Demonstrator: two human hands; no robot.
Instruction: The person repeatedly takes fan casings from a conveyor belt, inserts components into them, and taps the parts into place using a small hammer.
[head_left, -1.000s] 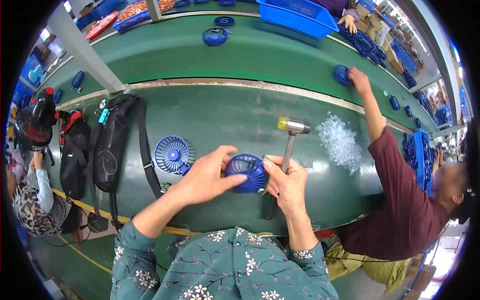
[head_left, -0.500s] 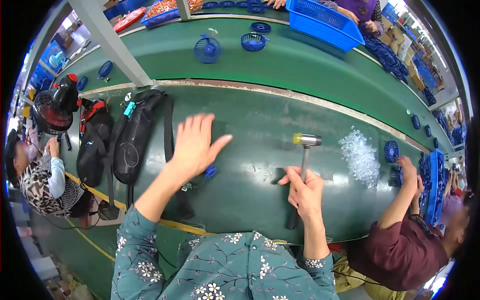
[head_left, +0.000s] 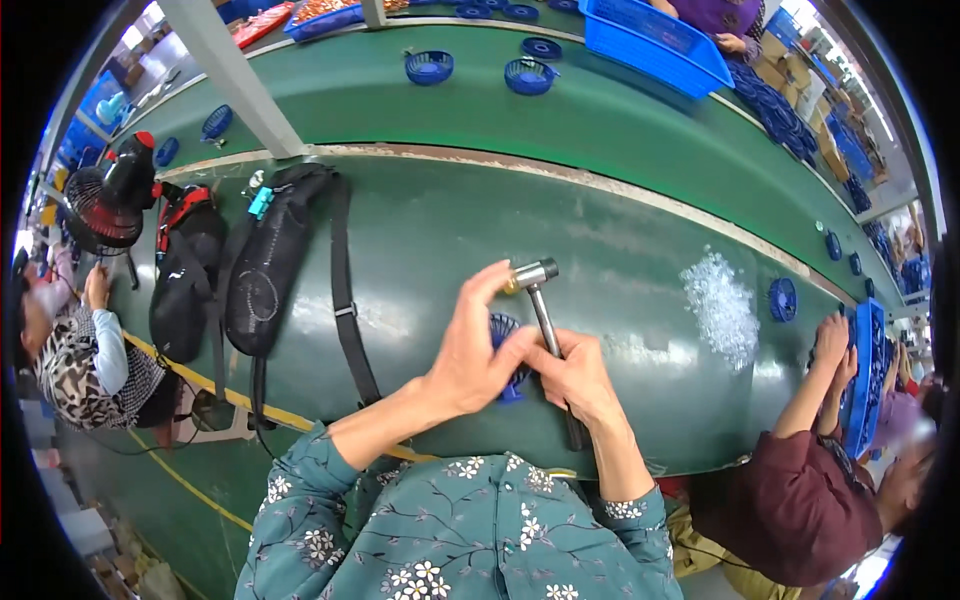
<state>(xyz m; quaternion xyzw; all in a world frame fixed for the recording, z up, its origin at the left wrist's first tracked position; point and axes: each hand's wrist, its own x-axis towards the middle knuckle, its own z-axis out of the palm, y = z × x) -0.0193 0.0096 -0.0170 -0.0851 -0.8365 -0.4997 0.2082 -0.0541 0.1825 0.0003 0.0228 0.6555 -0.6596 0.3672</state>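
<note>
My right hand (head_left: 580,375) is wrapped round the handle of a small hammer (head_left: 546,322), which has a grey and yellow head and a dark grip end. The hammer stands slightly tilted, its head toward the far side. My left hand (head_left: 470,345) curves round a blue round fan casing (head_left: 503,328) with a slatted wall, the thumb lying across it and reaching my right hand. Much of the casing is hidden behind the two hands. The fingertips of my left hand are close to the hammer head; whether they touch it I cannot tell.
Black bags with straps (head_left: 262,290) lie on the green bench at left, near a black-red fan (head_left: 105,205). Small clear plastic pieces (head_left: 722,310) and another blue casing (head_left: 783,299) are at right. Co-workers sit on both sides. Beyond a ledge runs a green conveyor (head_left: 480,110) carrying blue parts.
My left hand has moved right, from open above the bench to the blue casing beside my right hand. The hammer has shifted left. Blue parts on the conveyor have moved right.
</note>
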